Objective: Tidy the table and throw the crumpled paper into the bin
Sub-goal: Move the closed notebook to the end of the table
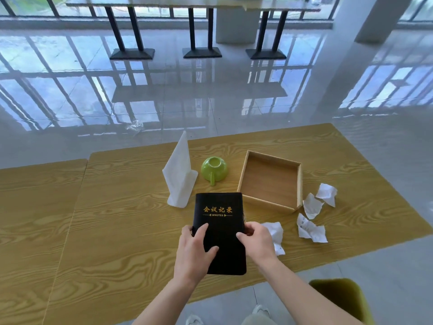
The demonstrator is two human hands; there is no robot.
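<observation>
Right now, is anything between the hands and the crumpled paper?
No obstacle, but left hand and right hand both grip the black notebook; the nearest crumpled paper lies beside the right hand. No bin visible.

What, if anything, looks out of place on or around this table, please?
The green cup sits upside down beside the white stand. Four crumpled papers lie loose on the table near the wooden tray, one beside the right hand holding the black notebook. Another crumpled scrap lies on the floor beyond.
</observation>
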